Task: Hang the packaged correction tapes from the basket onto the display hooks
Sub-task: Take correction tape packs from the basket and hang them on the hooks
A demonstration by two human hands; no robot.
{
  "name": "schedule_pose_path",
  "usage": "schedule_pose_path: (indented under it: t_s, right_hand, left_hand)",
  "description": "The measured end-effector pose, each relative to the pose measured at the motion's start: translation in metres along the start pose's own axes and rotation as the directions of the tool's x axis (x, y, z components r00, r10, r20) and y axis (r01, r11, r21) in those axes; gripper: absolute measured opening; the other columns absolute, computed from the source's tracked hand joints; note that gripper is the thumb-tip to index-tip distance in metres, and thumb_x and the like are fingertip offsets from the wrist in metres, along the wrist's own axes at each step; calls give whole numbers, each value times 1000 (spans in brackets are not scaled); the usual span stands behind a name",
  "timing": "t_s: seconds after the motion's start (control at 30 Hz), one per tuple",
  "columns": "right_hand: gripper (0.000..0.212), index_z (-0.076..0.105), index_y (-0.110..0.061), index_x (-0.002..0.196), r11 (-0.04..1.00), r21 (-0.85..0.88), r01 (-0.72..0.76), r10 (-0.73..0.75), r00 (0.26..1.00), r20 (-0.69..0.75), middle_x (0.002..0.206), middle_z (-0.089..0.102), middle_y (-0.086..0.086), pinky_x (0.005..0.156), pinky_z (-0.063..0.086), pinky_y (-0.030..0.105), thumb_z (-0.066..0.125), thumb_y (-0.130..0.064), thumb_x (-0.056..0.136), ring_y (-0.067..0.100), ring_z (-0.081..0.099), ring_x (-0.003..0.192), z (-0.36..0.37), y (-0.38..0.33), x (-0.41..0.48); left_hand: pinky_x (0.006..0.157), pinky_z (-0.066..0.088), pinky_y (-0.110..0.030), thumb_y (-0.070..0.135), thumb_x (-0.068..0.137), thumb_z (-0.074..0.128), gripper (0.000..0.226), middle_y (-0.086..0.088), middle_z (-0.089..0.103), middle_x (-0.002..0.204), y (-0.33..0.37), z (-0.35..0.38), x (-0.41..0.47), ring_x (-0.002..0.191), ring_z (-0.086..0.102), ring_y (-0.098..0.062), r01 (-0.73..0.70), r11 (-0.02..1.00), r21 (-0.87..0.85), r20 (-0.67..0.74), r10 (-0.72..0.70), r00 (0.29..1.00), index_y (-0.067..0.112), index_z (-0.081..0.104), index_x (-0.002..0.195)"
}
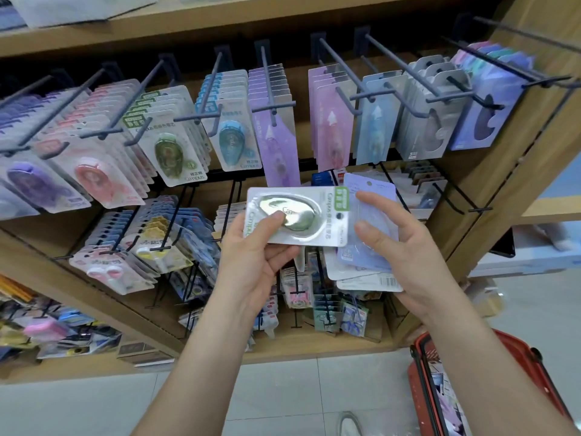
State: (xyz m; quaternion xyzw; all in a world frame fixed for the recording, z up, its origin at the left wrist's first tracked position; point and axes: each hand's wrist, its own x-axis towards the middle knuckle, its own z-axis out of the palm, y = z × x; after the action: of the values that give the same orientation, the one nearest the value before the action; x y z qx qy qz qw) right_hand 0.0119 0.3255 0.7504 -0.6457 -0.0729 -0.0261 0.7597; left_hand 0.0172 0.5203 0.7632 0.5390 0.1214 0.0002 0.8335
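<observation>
**Green pack in hand, still sideways to its hook**

The left grip is clamped on a green pack of correction tape, thumb pressed on the clear bubble. The pack lies flat and sideways in front of the shelf, not yet on any hook. Its hang hole points toward the right grip, which is closed around a fanned bunch of spare packs. The red basket sits on the floor at lower right, with more packs inside.

The matching green row hangs up and to the left, on a hook that already looks fairly full.

Risks from here, as I judge them:
- The pack must be turned upright first; pushed on at an angle, the hook tip could miss the hole and bend the card.
- The neighbouring rows hang close together, so the pack could land on the wrong one.
- The fanned bunch looks loosely held, and a pack may slide out while attention is on the left.
</observation>
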Motion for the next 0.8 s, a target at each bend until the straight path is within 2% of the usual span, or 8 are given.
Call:
schedule_pose_path:
  t_s: [0.03, 0.1, 0.27, 0.4, 0.5, 0.6, 0.67, 0.8]
  right_hand:
    - [36, 66, -31, 119, 1000, -26, -7, 6, 1000, -27, 116, 64, -29, 83, 47, 5, 69, -24, 84, -22, 54, 106, -2, 3, 0]
    - [31, 69, -33, 115, 995, -92, -24, 20, 998, -54, 125, 60, -26, 86, 44, 7, 68, -17, 89, -16, 51, 116, -4, 6, 1]
    - [26, 72, -25, 101, 988, -149, -32, 33, 999, 6, 100, 67, -38, 77, 38, -3, 63, -2, 91, -25, 52, 102, -1, 7, 3]
    - [30, 70, -33, 96, 988, -152, -7, 11, 1000, 25, 96, 69, -35, 79, 40, 0, 61, -4, 92, -18, 58, 98, 9, 10, 5]
    - [25, 72, -41, 95, 997, -76, -20, 26, 996, 83, 102, 71, -28, 82, 43, 4, 68, -18, 86, -10, 62, 101, 18, 13, 4]
    - [24, 74, -40, 97, 999, -41, -29, 32, 996, 86, 107, 73, -21, 86, 47, 9, 67, -18, 91, -3, 64, 105, 24, 14, 4]
    - [23, 73, -36, 98, 999, -43, -26, 29, 997, 67, 105, 73, -21, 87, 48, 11, 60, -18, 96, -4, 65, 102, 26, 13, 8]
    - [18, 70, -38, 93, 989, -151, 2, 15, 994, 111, 90, 71, -32, 76, 42, 1, 60, -23, 96, -17, 61, 88, 24, 7, 20]
  left_hand:
    - [55, 58, -25, 10, 91, 64, 19, -5, 75, 91, 1, -2, -1, 69, 72, -18, -38, 999, 3, -22, 38, 999, 18, 61, 109]
    - [59, 60, -27, 10, 88, 67, 28, -5, 75, 99, 4, -7, -5, 74, 73, -19, -117, 992, 38, -27, 118, 993, 22, 60, 112]
    - [61, 61, -31, 9, 81, 68, 39, -3, 73, 102, 6, -2, -16, 76, 73, -23, -205, 976, -69, -47, 202, 978, 23, 55, 115]
    - [59, 60, -30, 7, 84, 66, 37, -4, 73, 100, -1, 10, -24, 72, 73, -23, -144, 970, -197, -90, 129, 988, 22, 53, 115]
    - [64, 60, -29, 9, 84, 67, 40, -6, 72, 105, -8, 13, -26, 78, 72, -22, -158, 965, -208, -140, 131, 982, 19, 53, 119]
    - [73, 59, -30, 4, 86, 67, 32, -8, 72, 108, -10, 11, -29, 91, 71, -21, -185, 972, -145, -168, 160, 973, 16, 56, 114]
    - [73, 59, -27, 1, 85, 67, 31, -3, 75, 103, -10, 9, -31, 90, 72, -17, -158, 985, -71, -146, 146, 978, 15, 61, 112]
    - [82, 56, -27, 0, 83, 72, 50, -3, 70, 116, -7, -7, -30, 101, 69, -11, -147, 966, 212, -179, 186, 966, 22, 54, 124]
